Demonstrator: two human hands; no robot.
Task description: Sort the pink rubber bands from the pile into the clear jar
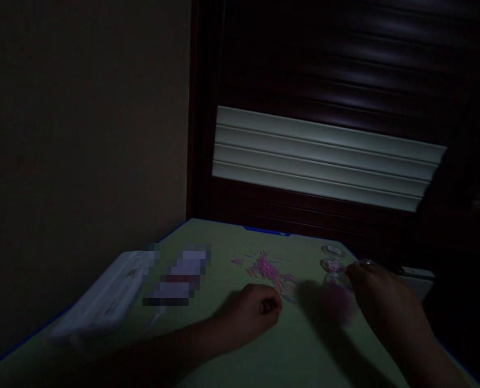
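Observation:
A pile of small pink and pale pieces [269, 269] lies on the light green table [224, 334]. Just in front of it is my left hand [260, 310], its fingers curled together; whatever they may pinch is too small to see. My right hand [369, 277] is at the right, fingers bent down beside some small clear round containers; its fingertips are dark and partly hidden. One container [332, 265] holds pale pink bits, and a pink, blurred item [337, 302] is nearest to my right hand. Behind them rests a clear round lid [333, 251].
At the left lie a white flat case [102, 296] and a pixelated device [179, 275] with a white cable [154, 319]. A white box-like object [418, 277] stands beyond the table's right edge. Dark slatted shutters rise behind the table, a wall at left.

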